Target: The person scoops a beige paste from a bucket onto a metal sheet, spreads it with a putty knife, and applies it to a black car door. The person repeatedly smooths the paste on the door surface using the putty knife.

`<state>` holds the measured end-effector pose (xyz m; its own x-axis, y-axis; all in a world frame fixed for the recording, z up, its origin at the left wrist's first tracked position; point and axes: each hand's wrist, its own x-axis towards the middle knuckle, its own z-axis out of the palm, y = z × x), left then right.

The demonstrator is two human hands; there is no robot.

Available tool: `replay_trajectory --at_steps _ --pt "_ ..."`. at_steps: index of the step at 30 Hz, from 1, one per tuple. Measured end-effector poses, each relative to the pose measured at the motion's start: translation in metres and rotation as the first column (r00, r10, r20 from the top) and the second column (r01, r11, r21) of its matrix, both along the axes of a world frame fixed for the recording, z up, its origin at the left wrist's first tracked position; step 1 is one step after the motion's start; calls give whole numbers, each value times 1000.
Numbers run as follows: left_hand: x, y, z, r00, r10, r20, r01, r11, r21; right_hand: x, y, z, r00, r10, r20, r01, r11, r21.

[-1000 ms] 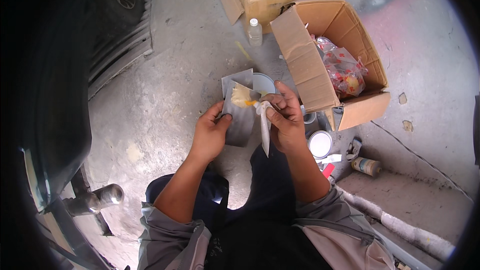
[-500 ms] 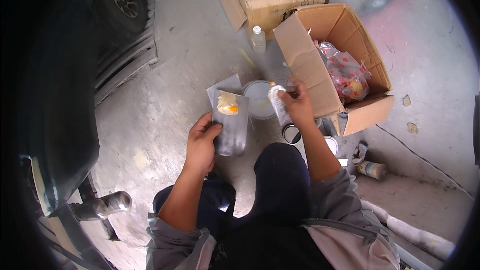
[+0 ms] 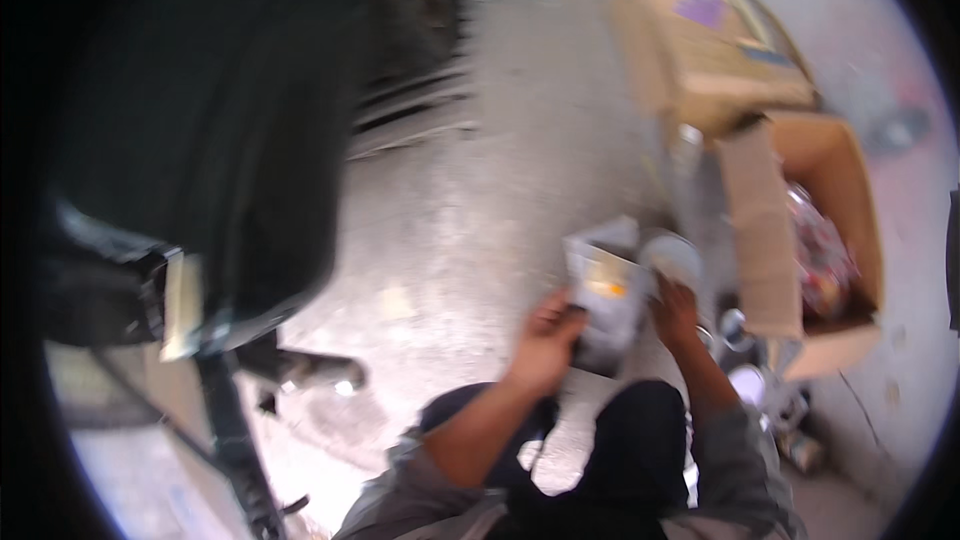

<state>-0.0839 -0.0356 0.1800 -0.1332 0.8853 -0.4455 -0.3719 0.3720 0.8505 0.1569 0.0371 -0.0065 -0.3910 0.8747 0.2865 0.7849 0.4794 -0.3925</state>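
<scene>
My left hand (image 3: 548, 337) grips the edge of a flat grey plate (image 3: 606, 328), thumb on top. A cream lump of putty-like paste (image 3: 596, 272) with an orange dab (image 3: 617, 290) sits on the plate's far end. Behind it, another flat grey sheet (image 3: 617, 231) shows partly. My right hand (image 3: 676, 312) is just right of the plate, near a round pale lid (image 3: 676, 252). Its fingers are smeared by motion, so what they hold, if anything, cannot be made out.
An open cardboard box (image 3: 755, 230) with plastic bags (image 3: 822, 260) stands at right, another carton (image 3: 725, 60) behind it. A clear bottle (image 3: 687, 148) stands near both. Cans (image 3: 735, 328) sit beside my right arm. At left is a dark vehicle body (image 3: 250, 140) with an exhaust pipe (image 3: 325, 370).
My view has swung left, so the scene sits farther right and is blurred. My right hand has come nearer the plate; the white tube it held no longer shows clearly.
</scene>
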Motion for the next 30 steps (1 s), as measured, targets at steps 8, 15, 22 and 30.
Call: replay_trajectory --at_steps 8,15,22,30 --pt "26 -40 69 961 61 269 -23 990 -143 38 -165 76 984 -109 -144 -61 551 -832" --pt "28 -115 231 998 34 60 -16 958 -286 75 -285 198 936 347 -63 -194 355 -915" --pt "27 -194 420 985 168 49 -158 975 -159 97 -254 379 985 160 -64 -101 233 -967" --pt "47 -272 500 960 175 217 -185 982 26 40 -226 535 908 241 -343 -399 748 -530"
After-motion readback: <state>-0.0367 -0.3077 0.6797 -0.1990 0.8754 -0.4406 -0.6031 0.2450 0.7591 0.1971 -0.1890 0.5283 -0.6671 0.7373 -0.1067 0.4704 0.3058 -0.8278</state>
